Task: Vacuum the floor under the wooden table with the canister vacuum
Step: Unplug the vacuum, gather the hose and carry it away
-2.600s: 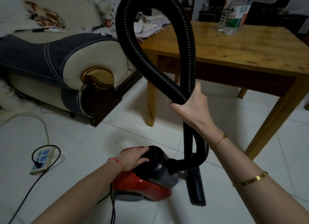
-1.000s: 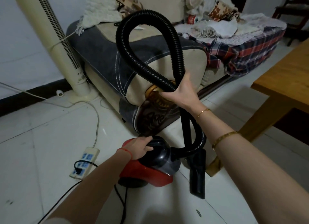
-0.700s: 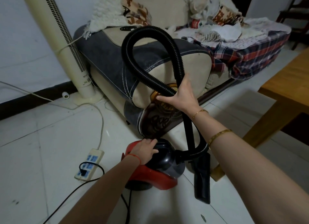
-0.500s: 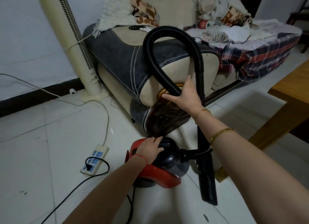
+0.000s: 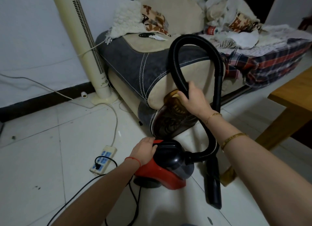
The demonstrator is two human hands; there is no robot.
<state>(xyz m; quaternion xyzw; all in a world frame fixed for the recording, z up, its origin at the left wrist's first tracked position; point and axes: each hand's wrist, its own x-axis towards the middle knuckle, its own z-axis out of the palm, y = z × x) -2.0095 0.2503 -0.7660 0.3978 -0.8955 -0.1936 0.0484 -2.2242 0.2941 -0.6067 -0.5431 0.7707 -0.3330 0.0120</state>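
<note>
Canister vacuum (image 5: 166, 166), red below and black on top, sits on the white tiled floor (image 5: 42, 158) close in front of the person, just beside the carved wooden front of the sofa arm. The left hand (image 5: 145, 151) rests on the rear of its body, where the red part meets the black cover; its fingers (image 5: 149, 141) lie flat and close together on the surface, not curled around anything. A red string is around this wrist. A black power cable (image 5: 135, 200) runs from the back of the machine over the floor toward the person.

From the front of the body the black ribbed hose (image 5: 175, 60) goes up, makes a high loop in front of the sofa arm, and comes down on the right as a smooth tube that ends in a long black nozzle (image 5: 213, 188), whose tip is near the floor. The right hand (image 5: 194, 99) grips the left side of this loop, with the fingers and the thumb wrapped around the hose. Two gold bracelets are on this arm.

Left of the vacuum, a white power strip (image 5: 103, 159) lies on the tiles with one black plug in it, and its pale cord runs toward the wall. On the right, a corner and a leg of the wooden counter (image 5: 292, 97) show at the edge. Farther back stands the grey and beige sofa (image 5: 135, 65), covered with blankets and cloths, and left of it a cream tower fan (image 5: 84, 45) stands against the white wall.
</note>
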